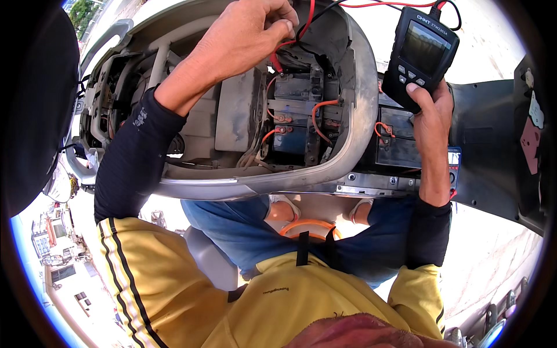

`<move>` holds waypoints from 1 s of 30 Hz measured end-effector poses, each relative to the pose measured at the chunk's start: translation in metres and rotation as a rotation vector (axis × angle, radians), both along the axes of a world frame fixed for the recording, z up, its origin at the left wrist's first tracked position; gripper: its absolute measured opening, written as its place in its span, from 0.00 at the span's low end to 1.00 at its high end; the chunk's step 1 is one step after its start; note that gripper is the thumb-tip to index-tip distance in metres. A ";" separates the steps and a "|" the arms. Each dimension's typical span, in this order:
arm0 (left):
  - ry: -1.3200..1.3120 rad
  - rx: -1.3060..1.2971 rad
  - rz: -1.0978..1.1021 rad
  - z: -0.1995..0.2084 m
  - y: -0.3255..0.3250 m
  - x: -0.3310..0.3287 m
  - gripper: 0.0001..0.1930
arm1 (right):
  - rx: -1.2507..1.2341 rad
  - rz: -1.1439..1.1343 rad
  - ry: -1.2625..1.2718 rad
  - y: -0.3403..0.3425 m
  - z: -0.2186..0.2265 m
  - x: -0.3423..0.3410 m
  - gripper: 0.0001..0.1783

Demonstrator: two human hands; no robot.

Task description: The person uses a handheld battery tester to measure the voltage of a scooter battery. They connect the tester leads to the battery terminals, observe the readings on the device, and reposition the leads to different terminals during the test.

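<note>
Head view, one item: wide fisheye, left unit of a side-by-side pair worn on the person's head. Facing: steeply downward over the chest; upright, unmirrored. Range: close. Nearest matter at 6 o'clock: yellow shirt (272, 296), with jeans (226, 226) just above it. Mid-field: open vehicle body (365, 87), seen from above, across the centre toward 12 o'clock. Left hand (249, 35) near 12 o'clock, cut slightly by the upper edge; right hand (434, 113) with handheld tester (422, 52) at 2 o'clock, both fairly near. Far matter: small buildings (64, 249) at 8 o'clock, greenery (84, 13) at 10 o'clock. Rim: black, rounded; lines bend toward it.
</note>
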State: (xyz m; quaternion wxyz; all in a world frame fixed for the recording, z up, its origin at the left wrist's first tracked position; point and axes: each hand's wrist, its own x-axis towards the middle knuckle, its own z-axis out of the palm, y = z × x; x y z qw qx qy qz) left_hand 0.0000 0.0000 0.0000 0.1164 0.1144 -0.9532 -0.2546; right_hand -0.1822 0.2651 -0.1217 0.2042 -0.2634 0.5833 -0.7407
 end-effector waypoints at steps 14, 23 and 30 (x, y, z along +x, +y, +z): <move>-0.706 0.011 0.141 -0.113 -0.105 -0.001 0.40 | 0.042 -0.032 -0.029 0.012 0.005 -0.011 0.29; -0.504 0.269 0.293 -0.173 -0.095 -0.007 0.30 | 0.037 -0.077 -0.097 0.014 0.004 -0.009 0.30; -0.422 0.222 0.364 -0.194 -0.102 0.004 0.27 | 0.046 -0.081 -0.082 0.013 0.001 -0.009 0.30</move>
